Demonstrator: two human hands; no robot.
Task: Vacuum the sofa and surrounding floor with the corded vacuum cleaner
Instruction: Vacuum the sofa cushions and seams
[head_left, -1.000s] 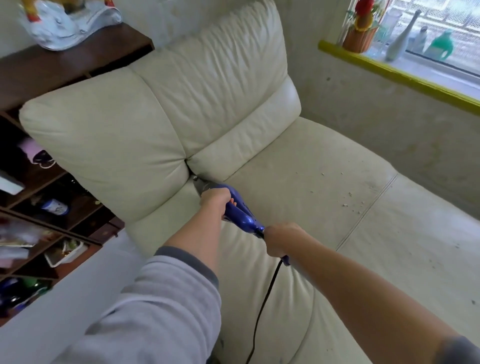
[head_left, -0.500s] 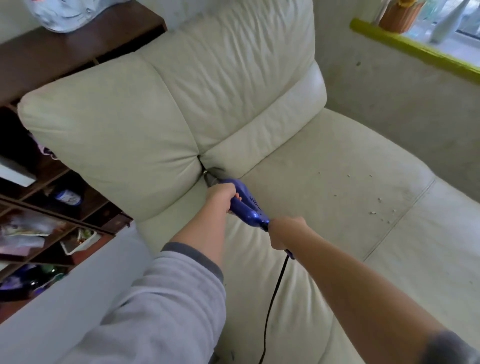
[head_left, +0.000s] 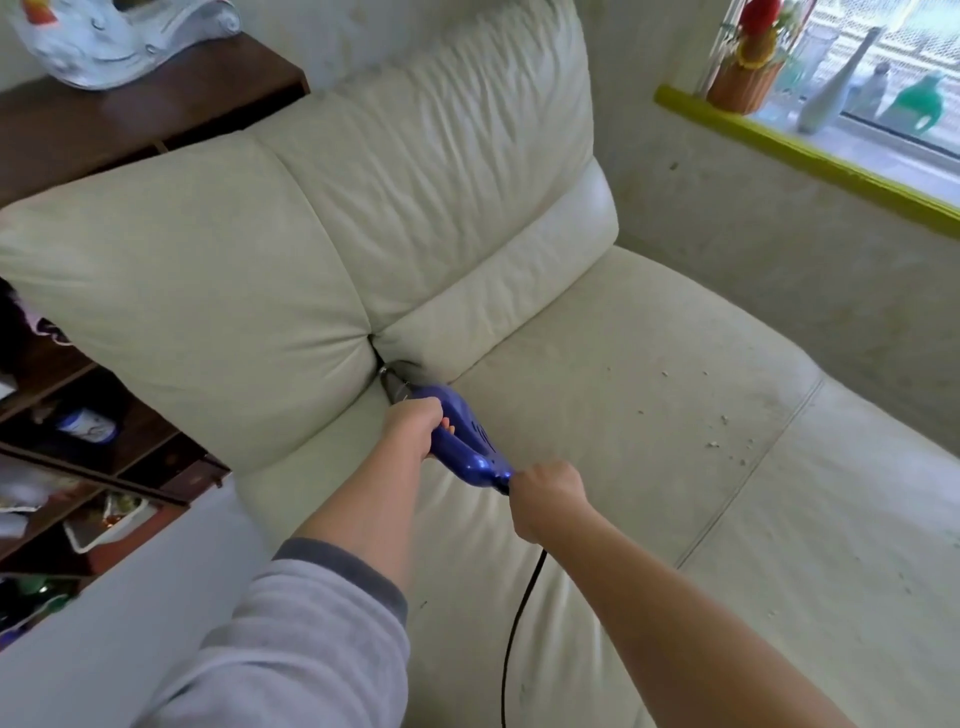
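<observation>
A cream leather sofa (head_left: 597, 405) fills the view. I hold a small blue hand-held vacuum cleaner (head_left: 467, 441) with both hands. My left hand (head_left: 413, 423) grips its front body. My right hand (head_left: 545, 493) grips the rear handle. The dark nozzle (head_left: 395, 384) is pushed into the crease where two back cushions meet the seat. A black cord (head_left: 519, 618) hangs down from the handle over the seat front. White crumbs (head_left: 722, 431) lie scattered on the seat to the right, near a seam.
A dark wooden shelf unit (head_left: 78, 415) with cluttered compartments stands left of the sofa, a white ornament (head_left: 114, 36) on top. A yellow-edged windowsill (head_left: 810, 156) at the upper right holds bottles and a potted plant. A bare wall runs behind the seat.
The nozzle stays in the cushion crease with both hands holding as before. The camera view has tilted up slightly, bringing the windowsill and the ornament back into sight.
</observation>
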